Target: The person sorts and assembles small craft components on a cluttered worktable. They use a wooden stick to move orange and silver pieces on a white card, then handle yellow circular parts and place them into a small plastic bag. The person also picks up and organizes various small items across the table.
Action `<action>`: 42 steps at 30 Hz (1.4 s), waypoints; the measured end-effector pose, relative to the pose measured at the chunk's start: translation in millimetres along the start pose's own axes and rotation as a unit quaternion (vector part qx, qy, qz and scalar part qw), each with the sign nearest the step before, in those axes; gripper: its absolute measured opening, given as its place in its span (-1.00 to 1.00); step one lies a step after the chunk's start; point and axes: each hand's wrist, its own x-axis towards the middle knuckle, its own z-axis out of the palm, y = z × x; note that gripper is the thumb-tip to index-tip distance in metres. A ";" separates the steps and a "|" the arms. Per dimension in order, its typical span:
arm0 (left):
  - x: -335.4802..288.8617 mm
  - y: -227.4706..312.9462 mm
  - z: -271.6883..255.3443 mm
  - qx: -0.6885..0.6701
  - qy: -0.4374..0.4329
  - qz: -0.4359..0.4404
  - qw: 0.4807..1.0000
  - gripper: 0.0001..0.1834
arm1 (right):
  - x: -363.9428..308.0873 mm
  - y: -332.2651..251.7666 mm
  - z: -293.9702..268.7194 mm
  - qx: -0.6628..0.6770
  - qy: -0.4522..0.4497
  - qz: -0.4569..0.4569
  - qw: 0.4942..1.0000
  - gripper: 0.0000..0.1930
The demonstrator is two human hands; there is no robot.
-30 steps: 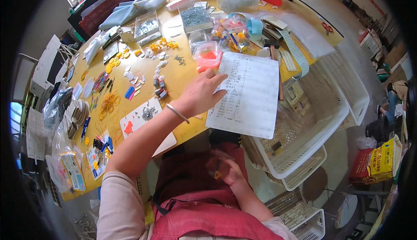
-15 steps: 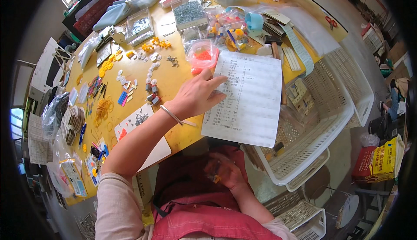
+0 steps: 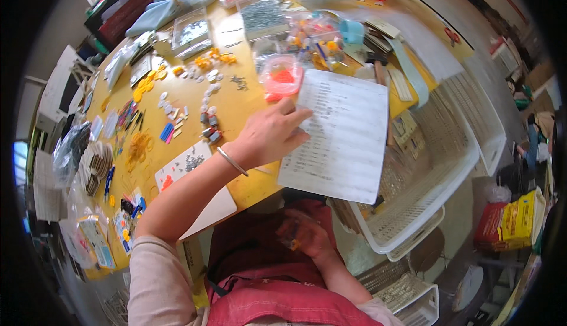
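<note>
Here, my left hand (image 3: 269, 132), fingers spread, is nearer the paper (image 3: 345, 140) at three o'clock, long from twelve to six; my right hand (image 3: 312, 235) holds a blurry orange thing (image 3: 294, 244).

Left hand (image 3: 267, 132) stretched forward, palm down; right hand (image 3: 313, 238) low, half-curled.

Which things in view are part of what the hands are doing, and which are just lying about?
At the hands:
- white sheet with rows of writing, left hand over its left side
- small item with an orange-yellow part, in the right hand; details blurred

Lying about:
- red-handled scissors
- light-blue roll
- large white basket
- red-and-yellow bag
</note>
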 end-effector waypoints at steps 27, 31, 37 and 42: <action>-90.1 -382.3 -149.9 0.116 0.158 -0.423 0.885 -0.55 | 25.9 -0.3 21.7 0.129 0.119 0.083 0.981 -0.52; -88.2 -390.5 -146.8 0.100 0.205 -0.440 0.868 -0.60 | 25.5 4.6 19.3 0.226 0.088 0.089 0.966 -0.57; -102.2 -442.6 -158.8 -0.049 0.254 -0.411 0.874 -0.65 | 30.9 -5.5 37.1 0.233 0.146 0.064 0.959 -0.45; -89.0 -472.4 -163.4 -0.042 0.194 -0.457 0.867 -0.61 | 35.6 -14.0 48.5 0.355 0.142 0.098 0.919 -0.29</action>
